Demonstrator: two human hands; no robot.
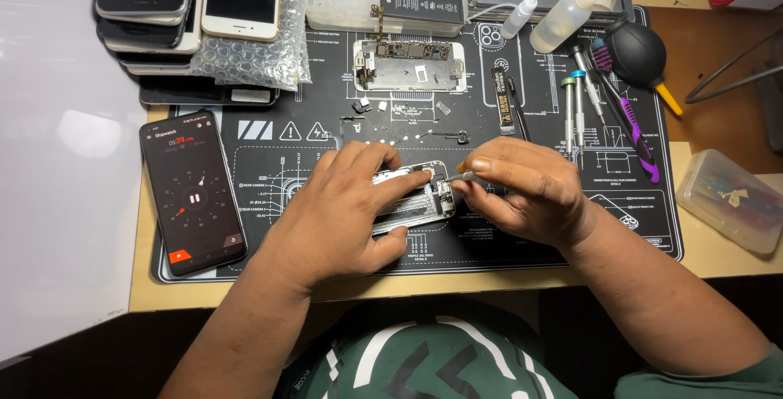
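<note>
An opened phone body [424,200] lies on the black repair mat [277,146], its inner parts showing. My left hand [347,211] lies over its left part and grips it between thumb and fingers. My right hand [526,191] pinches a thin metal tool [458,177], whose tip touches the phone's right end. The tool's far end is hidden inside my fingers.
A second stripped phone frame [410,66] lies further back with small loose parts near it. A black phone with a stopwatch screen [192,192] sits at left. Stacked phones [192,15] fill the back left. Screwdrivers [581,93], squeeze bottles [563,17], a blower [639,55] and a clear box [732,199] are on the right.
</note>
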